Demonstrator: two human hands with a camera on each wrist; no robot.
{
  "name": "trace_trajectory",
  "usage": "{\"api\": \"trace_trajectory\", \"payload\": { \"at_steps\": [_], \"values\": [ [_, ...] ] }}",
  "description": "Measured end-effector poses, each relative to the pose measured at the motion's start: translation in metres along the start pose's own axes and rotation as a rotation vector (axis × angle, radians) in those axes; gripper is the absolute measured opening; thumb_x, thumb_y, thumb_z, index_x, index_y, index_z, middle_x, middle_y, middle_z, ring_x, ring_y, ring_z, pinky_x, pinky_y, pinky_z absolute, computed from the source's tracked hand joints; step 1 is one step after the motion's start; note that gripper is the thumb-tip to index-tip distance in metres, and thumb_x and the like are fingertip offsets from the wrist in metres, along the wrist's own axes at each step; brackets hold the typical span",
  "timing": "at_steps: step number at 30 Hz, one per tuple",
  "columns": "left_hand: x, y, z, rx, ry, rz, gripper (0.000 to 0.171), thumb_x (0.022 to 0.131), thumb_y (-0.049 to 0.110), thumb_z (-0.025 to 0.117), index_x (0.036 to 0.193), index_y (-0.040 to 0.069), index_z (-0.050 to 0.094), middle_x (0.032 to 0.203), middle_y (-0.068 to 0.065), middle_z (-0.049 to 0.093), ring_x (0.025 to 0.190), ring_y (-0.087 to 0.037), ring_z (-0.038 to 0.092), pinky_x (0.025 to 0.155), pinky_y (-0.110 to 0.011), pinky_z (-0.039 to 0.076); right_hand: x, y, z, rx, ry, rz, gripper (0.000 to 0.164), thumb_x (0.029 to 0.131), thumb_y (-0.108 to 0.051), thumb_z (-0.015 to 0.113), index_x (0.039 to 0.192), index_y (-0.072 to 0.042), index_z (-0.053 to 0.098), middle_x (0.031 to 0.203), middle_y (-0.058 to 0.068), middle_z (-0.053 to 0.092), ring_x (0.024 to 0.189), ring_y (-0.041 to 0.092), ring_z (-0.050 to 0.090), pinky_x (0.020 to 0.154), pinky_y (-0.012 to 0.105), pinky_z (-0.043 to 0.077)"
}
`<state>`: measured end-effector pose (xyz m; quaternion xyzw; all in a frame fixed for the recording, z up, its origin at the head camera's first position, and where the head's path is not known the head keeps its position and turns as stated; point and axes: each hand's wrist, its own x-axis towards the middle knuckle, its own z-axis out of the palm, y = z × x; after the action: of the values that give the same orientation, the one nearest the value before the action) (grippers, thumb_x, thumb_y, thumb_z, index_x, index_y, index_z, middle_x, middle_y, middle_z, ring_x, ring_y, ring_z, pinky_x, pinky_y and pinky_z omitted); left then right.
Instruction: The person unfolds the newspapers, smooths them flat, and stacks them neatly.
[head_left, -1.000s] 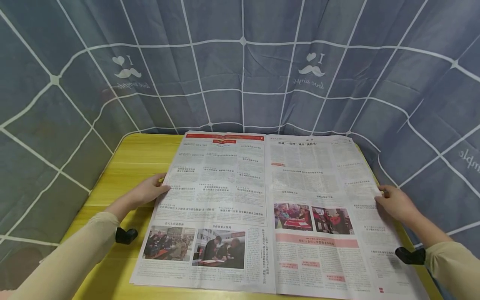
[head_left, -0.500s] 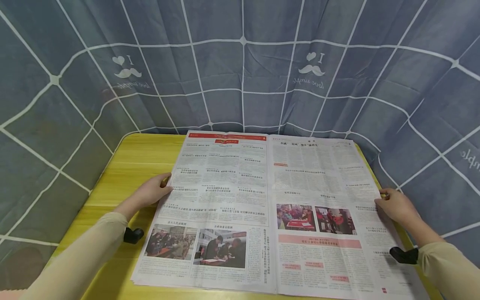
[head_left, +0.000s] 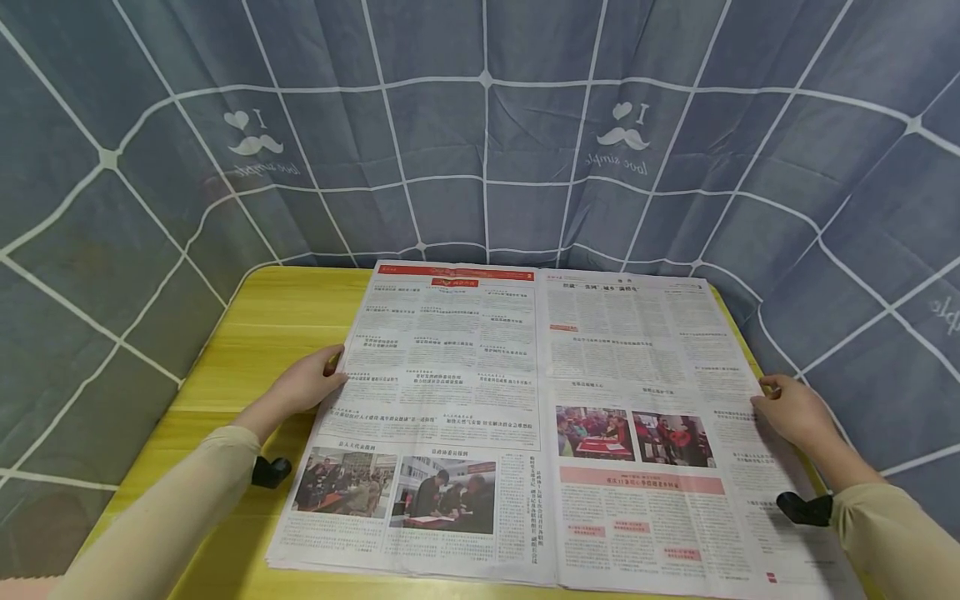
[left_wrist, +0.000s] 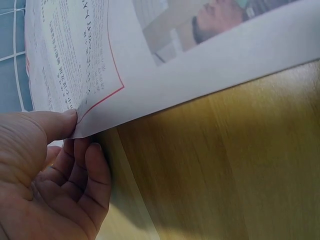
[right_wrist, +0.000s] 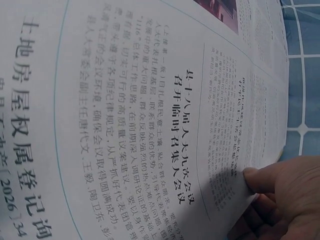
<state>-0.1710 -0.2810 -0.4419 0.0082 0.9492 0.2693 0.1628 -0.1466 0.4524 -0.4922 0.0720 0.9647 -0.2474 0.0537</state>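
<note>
An open newspaper (head_left: 442,392) lies spread across the yellow wood-grain table (head_left: 292,308), its fold running down the middle. At its left edge my left hand (head_left: 309,382) pinches the paper; in the left wrist view the thumb of the left hand (left_wrist: 55,170) lies on top and curled fingers are beneath. My right hand (head_left: 798,412) holds the opposite edge. The right wrist view shows the right hand (right_wrist: 285,195) with its thumb on the printed page (right_wrist: 150,125) and the fingers partly hidden under the paper.
A grey-blue curtain (head_left: 525,137) with white grid lines surrounds the table at the back and both sides. Black wrist pieces (head_left: 270,472) show at both sleeve cuffs. Several sheets seem layered at the newspaper's lower left corner.
Both hands keep hold of the edges. The newspaper has shifted slightly to the right, and the left hand has moved right with it. The right forearm has moved slightly left.
</note>
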Motion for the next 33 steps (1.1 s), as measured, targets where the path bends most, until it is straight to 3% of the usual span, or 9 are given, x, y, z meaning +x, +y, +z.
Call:
{"api": "trace_trajectory", "payload": {
  "at_steps": [15, 21, 23, 28, 33],
  "values": [
    [0.002, -0.001, 0.001, 0.072, 0.031, 0.005, 0.069, 0.107, 0.022, 0.057, 0.159, -0.007, 0.022, 0.136, -0.035, 0.053, 0.113, -0.043, 0.06, 0.092, -0.058, 0.049, 0.003, -0.001, 0.005, -0.01, 0.035, 0.034, 0.051, 0.1, -0.013, 0.057, 0.132, 0.023, 0.042, 0.115, 0.042, 0.053, 0.097, 0.053, 0.056, 0.077, 0.059, 0.047],
    [0.001, -0.004, -0.003, 0.124, 0.072, 0.012, 0.073, 0.105, 0.021, 0.059, 0.159, -0.009, 0.021, 0.128, -0.033, 0.058, 0.108, -0.042, 0.061, 0.086, -0.056, 0.05, 0.003, -0.001, 0.002, -0.048, 0.071, 0.014, 0.047, 0.098, -0.008, 0.056, 0.13, 0.023, 0.044, 0.112, 0.041, 0.057, 0.094, 0.053, 0.058, 0.075, 0.059, 0.047],
    [0.0, -0.003, -0.007, 0.122, 0.092, 0.014, 0.075, 0.105, 0.022, 0.059, 0.159, -0.008, 0.018, 0.13, -0.033, 0.056, 0.112, -0.044, 0.059, 0.089, -0.058, 0.049, 0.003, -0.003, 0.0, -0.055, 0.095, 0.012, 0.045, 0.097, -0.006, 0.053, 0.13, 0.023, 0.045, 0.112, 0.04, 0.057, 0.092, 0.051, 0.058, 0.073, 0.059, 0.047],
    [-0.001, 0.002, -0.02, 0.158, 0.162, 0.048, 0.076, 0.106, 0.028, 0.055, 0.161, -0.005, 0.015, 0.148, -0.037, 0.041, 0.134, -0.055, 0.04, 0.105, -0.069, 0.035, 0.004, -0.011, -0.005, -0.071, 0.182, -0.028, 0.042, 0.098, -0.008, 0.05, 0.129, 0.021, 0.05, 0.112, 0.038, 0.057, 0.091, 0.049, 0.057, 0.072, 0.058, 0.046],
    [-0.003, 0.006, -0.029, 0.197, 0.213, 0.062, 0.081, 0.107, 0.034, 0.053, 0.165, 0.004, 0.005, 0.159, -0.038, 0.02, 0.142, -0.059, 0.024, 0.11, -0.071, 0.025, 0.007, -0.022, -0.007, -0.084, 0.195, -0.076, 0.048, 0.103, -0.017, 0.05, 0.139, 0.015, 0.05, 0.127, 0.038, 0.054, 0.104, 0.053, 0.055, 0.077, 0.063, 0.045]
  ]
}}
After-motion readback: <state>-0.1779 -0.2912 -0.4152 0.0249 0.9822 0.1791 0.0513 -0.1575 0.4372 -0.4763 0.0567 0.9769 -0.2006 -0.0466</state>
